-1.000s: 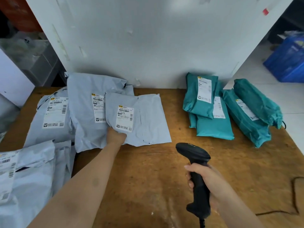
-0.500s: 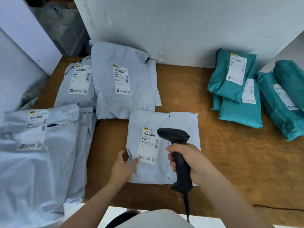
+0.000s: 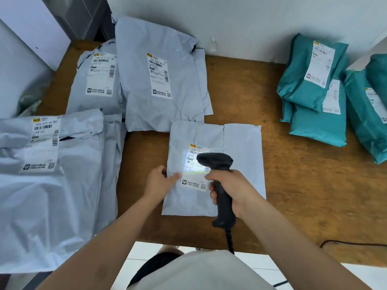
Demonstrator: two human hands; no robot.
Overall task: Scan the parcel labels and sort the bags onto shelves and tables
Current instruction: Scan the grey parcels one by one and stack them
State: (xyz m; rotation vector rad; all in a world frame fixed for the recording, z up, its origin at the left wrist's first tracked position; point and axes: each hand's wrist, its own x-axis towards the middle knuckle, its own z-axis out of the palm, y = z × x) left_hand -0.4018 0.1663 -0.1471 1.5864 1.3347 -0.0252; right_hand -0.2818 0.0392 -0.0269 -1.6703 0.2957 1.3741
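A small grey parcel bag [image 3: 240,164] lies flat near the front of the wooden table [image 3: 303,195]. Its white label [image 3: 193,181] faces up, lit by a bright patch of scanner light. My right hand [image 3: 232,189] grips a black handheld scanner [image 3: 219,181], its head held over the label. My left hand [image 3: 161,181] rests on the bag's left edge, thumb and fingers pinching it beside the label.
Several larger grey bags [image 3: 159,80] lie at the left and back left, one big one [image 3: 52,185] overhanging the front left. Several teal bags [image 3: 314,91] are stacked at the right. A white wall [image 3: 230,21] backs the table. The scanner cable [image 3: 230,239] hangs off the front edge.
My left hand pulled the small grey bag from the back pile to the front of the table. The scanner moved over its label, and its light now falls on the label.
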